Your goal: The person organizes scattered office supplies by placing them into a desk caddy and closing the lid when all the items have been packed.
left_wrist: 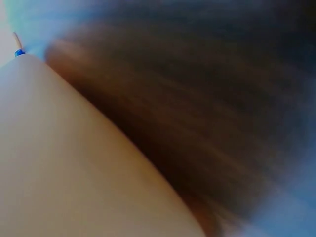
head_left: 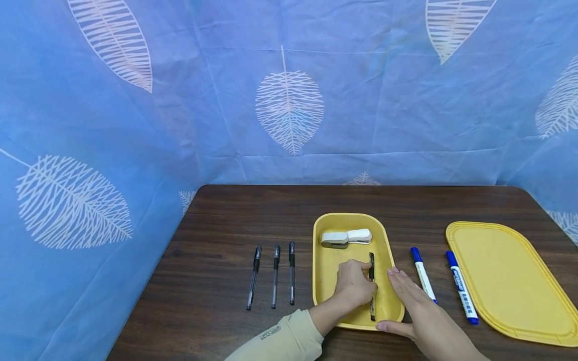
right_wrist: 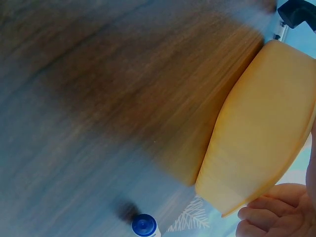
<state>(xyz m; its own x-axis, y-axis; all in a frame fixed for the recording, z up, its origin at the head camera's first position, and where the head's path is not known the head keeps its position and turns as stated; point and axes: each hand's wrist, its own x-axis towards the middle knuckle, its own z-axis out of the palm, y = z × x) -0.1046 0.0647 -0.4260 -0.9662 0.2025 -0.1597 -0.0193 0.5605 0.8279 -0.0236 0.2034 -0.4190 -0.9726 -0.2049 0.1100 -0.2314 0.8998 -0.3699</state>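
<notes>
A yellow plastic box (head_left: pixel 318 281) stands on the table, with a white and grey stapler (head_left: pixel 335 238) lying at its far end. Inside the box, along the right side, is a black gel pen (head_left: pixel 372 311). My left hand (head_left: pixel 354 283) reaches in over the near left rim and pinches this pen around its middle, its fingers covering part of the barrel. At the box's near right corner my right hand (head_left: pixel 422 313) lies along the outside, fingers straight and thumb spread by the near rim. The right wrist view shows the box's outer wall (right_wrist: pixel 256 118) close up.
Left of the box lie three more gel pens, the nearest being a pen (head_left: pixel 292 273) parallel to its wall. On the right are a whiteboard marker (head_left: pixel 423 276) and another marker (head_left: pixel 462 288). A yellow lid (head_left: pixel 519 281) lies at the table's right side. Blue leaf-print cloth (head_left: pixel 217 100) hangs behind.
</notes>
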